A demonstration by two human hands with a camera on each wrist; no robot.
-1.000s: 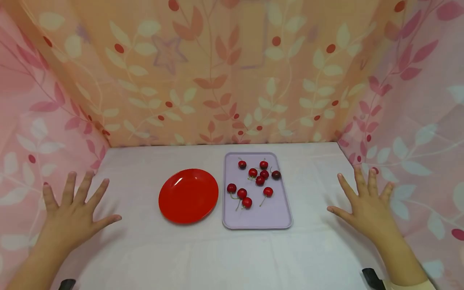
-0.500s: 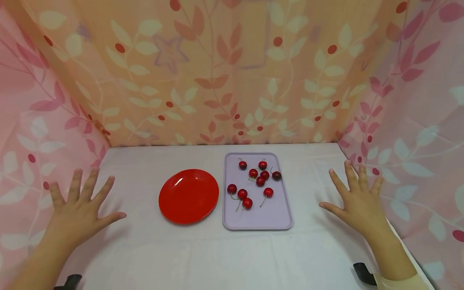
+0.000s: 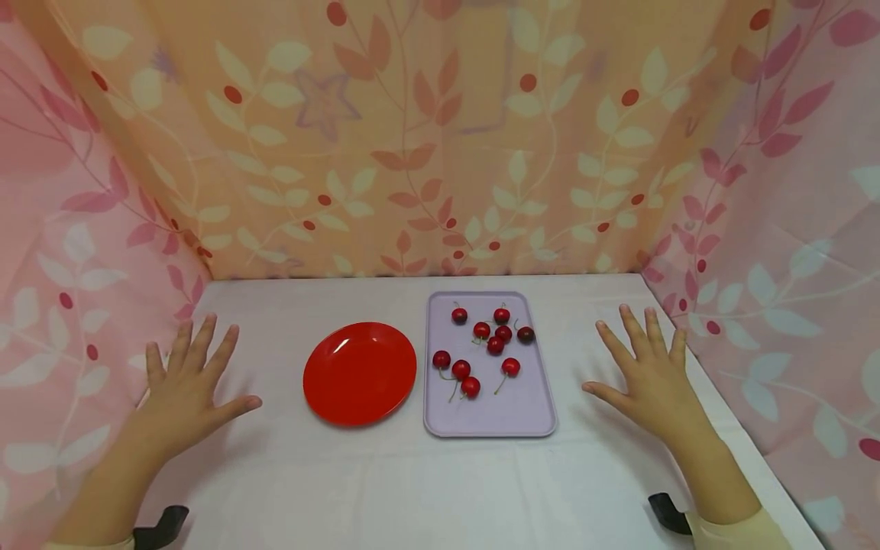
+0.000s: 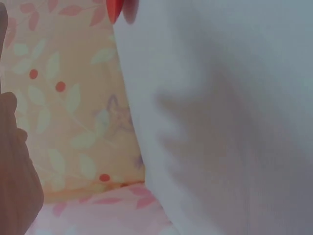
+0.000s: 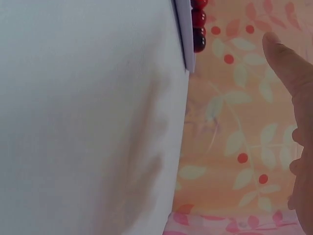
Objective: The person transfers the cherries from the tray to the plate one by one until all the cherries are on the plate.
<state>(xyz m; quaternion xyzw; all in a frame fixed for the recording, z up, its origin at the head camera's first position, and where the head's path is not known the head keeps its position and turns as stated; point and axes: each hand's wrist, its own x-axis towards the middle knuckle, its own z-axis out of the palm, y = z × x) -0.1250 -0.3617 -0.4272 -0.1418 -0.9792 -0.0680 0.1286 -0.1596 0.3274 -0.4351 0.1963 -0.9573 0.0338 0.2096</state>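
My left hand point(image 3: 184, 397) hovers over the white cloth with its fingers spread, to the left of a round red plate point(image 3: 360, 374). Nothing is in its grasp. On the other side, my right hand point(image 3: 653, 386) is held with spread fingers, apart from the lilac rectangular tray point(image 3: 488, 416) and holding nothing. Several red cherries point(image 3: 470, 387) with stems lie scattered on that tray, one of them a darker cherry point(image 3: 525, 334) near its right edge. In the right wrist view, the tray's edge point(image 5: 185, 34) shows beside the thumb's side of the hand.
A white cloth point(image 3: 385, 489) covers the table. Orange leaf-patterned fabric point(image 3: 426, 137) stands behind it, with pink patterned fabric at the left side point(image 3: 62, 229) and right side point(image 3: 791, 229). A black piece point(image 3: 667, 513) sits at the right wrist, another black piece point(image 3: 161, 527) at the left.
Both hands have moved inward, the left one rightward and the right one leftward, fingers still spread. The plate, tray and cherries have stayed in place.
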